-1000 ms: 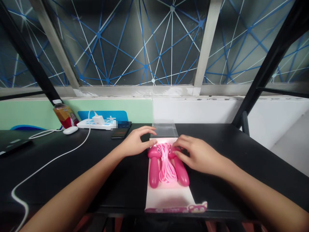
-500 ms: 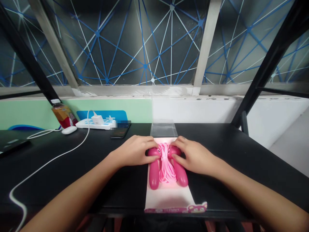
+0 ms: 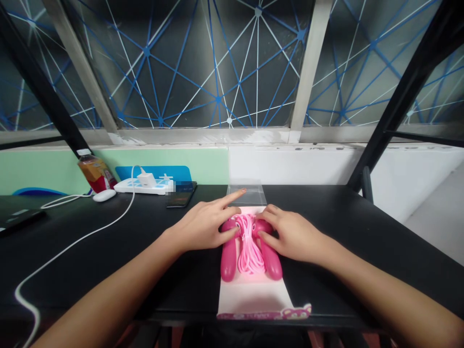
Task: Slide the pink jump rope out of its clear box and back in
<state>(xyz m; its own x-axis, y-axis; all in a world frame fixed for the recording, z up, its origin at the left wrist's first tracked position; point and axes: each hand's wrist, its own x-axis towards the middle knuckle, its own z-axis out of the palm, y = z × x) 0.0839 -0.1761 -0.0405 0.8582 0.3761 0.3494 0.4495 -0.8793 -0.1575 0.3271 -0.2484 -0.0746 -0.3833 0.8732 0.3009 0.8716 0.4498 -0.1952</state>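
Observation:
A pink jump rope (image 3: 250,253) lies bundled on a pale pink card (image 3: 253,296), its two darker pink handles on either side of the coiled cord. My left hand (image 3: 208,223) grips the head of the left handle (image 3: 228,263) between thumb and fingers, with the index finger stretched out past the card's top. Around the head of the right handle (image 3: 271,261) the fingers of my right hand (image 3: 295,234) are closed. The card's near edge folds up with a printed cartoon animal. Behind the card lies a clear plastic sleeve (image 3: 248,194).
On the black desk (image 3: 337,212) at the back left stand a white power strip (image 3: 125,185) with a plugged charger (image 3: 146,180), a dark phone (image 3: 181,195), a white mouse (image 3: 104,195) and a drink bottle (image 3: 94,171). A white cable (image 3: 83,237) runs down the left side.
My left index finger has lifted and straightened forward. The left handle has shifted slightly to the left. My right hand has stayed in place.

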